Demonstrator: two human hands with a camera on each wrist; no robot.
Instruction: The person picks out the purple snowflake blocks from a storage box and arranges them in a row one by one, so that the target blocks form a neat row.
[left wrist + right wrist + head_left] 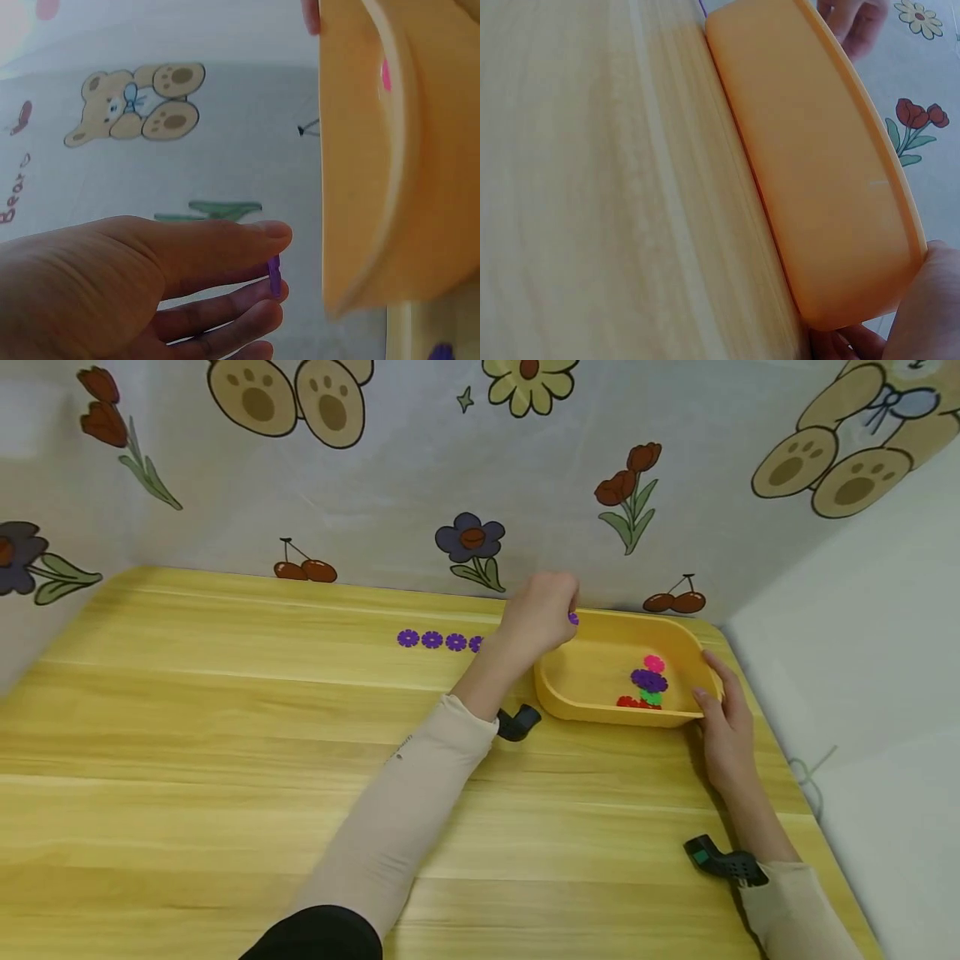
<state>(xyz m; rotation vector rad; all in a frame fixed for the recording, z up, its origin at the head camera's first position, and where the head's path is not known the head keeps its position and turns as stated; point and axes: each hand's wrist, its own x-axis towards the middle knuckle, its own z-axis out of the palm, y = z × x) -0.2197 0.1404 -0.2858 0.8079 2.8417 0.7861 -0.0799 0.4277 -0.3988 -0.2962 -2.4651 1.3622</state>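
My left hand (538, 617) is over the left rim of the yellow tray (588, 712), pinching a purple notched plastic disc (274, 277) between thumb and fingers. The disc appears edge-on in the left wrist view. With thumb on the rim, my right hand (729, 735) grips the tray's right end. Inside the tray lie purple discs (648, 680), a pink disc (654, 663), a green disc (651, 697) and red discs (628, 702). Left of the tray, several purple discs (432, 640) form a row on the table; my left wrist partly hides its right end.
The wood-grain table (225, 760) runs up to a wall covering (375, 502) printed with bears, flowers and cherries. The tray stands near the table's back right corner. A white surface (885, 693) lies beyond the right edge. Both wrists wear dark camera mounts (723, 862).
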